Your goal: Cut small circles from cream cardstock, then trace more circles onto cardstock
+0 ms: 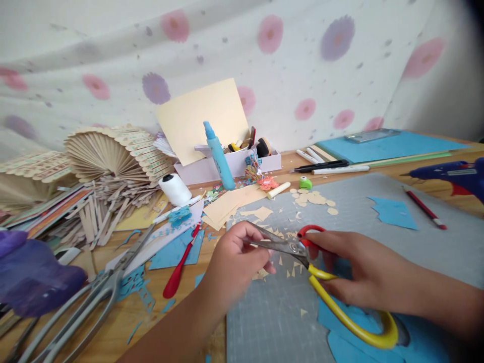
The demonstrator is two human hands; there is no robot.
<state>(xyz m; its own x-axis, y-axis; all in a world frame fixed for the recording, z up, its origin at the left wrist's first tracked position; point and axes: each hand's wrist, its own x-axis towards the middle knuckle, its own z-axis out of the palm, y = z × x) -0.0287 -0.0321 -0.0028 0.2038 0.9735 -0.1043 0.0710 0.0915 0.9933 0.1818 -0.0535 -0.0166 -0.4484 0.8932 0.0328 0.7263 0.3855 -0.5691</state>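
Note:
My right hand (363,264) grips a pair of scissors (293,247) with one red and one yellow handle loop. Their blades are slightly parted and point left, into my left hand (240,262). The fingers of that hand are pinched together at the blade tips; whatever they hold is too small or hidden to make out. Under both hands lies a grey cutting mat (264,322), scattered with small cream paper scraps (291,267). Cream paper discs (312,197) are grouped farther back on it. Blue paper (340,327) lies beneath my right hand.
Large metal shears (109,282) and a red-handled tool (179,275) lie to the left. Behind stand a blue bottle (219,159), a thread spool (175,190) and a white box (196,169). A glue gun (449,174) and red pencil (425,207) are at right.

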